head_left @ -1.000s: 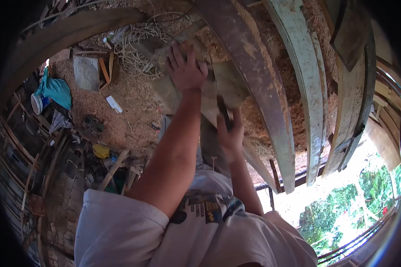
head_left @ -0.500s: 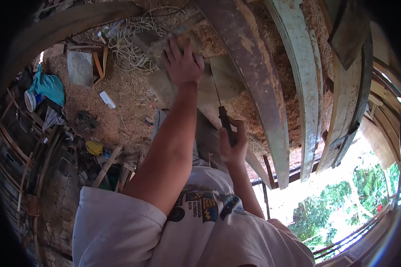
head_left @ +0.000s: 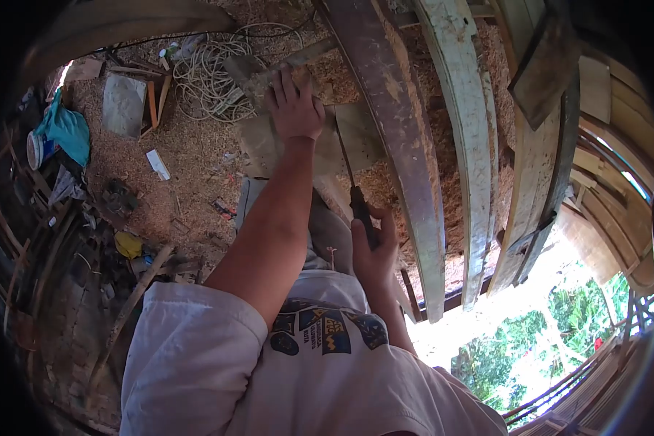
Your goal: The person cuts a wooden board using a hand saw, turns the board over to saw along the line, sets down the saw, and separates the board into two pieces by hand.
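My left hand [head_left: 295, 109] lies with fingers stretched out on a flat wooden board [head_left: 264, 149], pressing on its top face. My right hand [head_left: 378, 247] is wrapped round the dark handle of a hand saw [head_left: 362, 213]. Its narrow blade points away from me and lies in a line across the board, to the right of my left hand. How deep the blade sits in the wood I cannot tell. Part of the board is hidden under my left hand and forearm.
Long curved timbers, one brown [head_left: 389, 94] and one pale green [head_left: 454, 94], stand close on the right. A tangle of pale rope [head_left: 207, 76] lies beyond my left hand. Wood shavings cover the ground [head_left: 196, 160]. A turquoise bag [head_left: 67, 134] sits at left.
My right hand and the saw handle have come slightly back toward my body. My left hand stays flat on the board. The whole view has shifted a little.
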Action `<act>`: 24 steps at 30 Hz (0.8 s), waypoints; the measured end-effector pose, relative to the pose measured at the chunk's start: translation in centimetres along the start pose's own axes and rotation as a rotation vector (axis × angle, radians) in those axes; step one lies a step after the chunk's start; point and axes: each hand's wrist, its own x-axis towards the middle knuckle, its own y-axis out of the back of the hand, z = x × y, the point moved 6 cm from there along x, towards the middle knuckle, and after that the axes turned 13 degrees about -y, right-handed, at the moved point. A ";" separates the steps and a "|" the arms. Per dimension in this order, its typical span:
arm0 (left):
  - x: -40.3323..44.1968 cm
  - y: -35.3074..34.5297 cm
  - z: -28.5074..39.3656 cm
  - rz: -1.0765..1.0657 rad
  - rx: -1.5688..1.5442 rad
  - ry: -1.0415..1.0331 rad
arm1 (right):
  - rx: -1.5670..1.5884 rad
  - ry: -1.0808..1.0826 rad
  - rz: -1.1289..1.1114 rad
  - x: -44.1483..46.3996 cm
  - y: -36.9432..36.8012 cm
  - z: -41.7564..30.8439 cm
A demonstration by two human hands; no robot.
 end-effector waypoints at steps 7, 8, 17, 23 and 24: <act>0.5 0.3 0.3 0.040 0.022 0.002 | 0.076 0.162 0.018 1.0 -2.9 8.8; 0.3 0.2 0.4 0.045 0.023 -0.003 | 0.072 0.168 0.012 1.5 -2.7 9.2; -0.1 -0.4 0.3 -0.007 0.021 -0.013 | -0.003 0.293 0.181 1.9 1.7 -0.4; -0.1 -1.9 -0.2 -0.037 0.038 -0.004 | 0.163 0.254 0.287 -7.4 6.0 4.7; -1.2 -2.1 -0.4 -0.057 0.037 -0.003 | 0.233 0.159 0.278 -8.8 7.0 8.2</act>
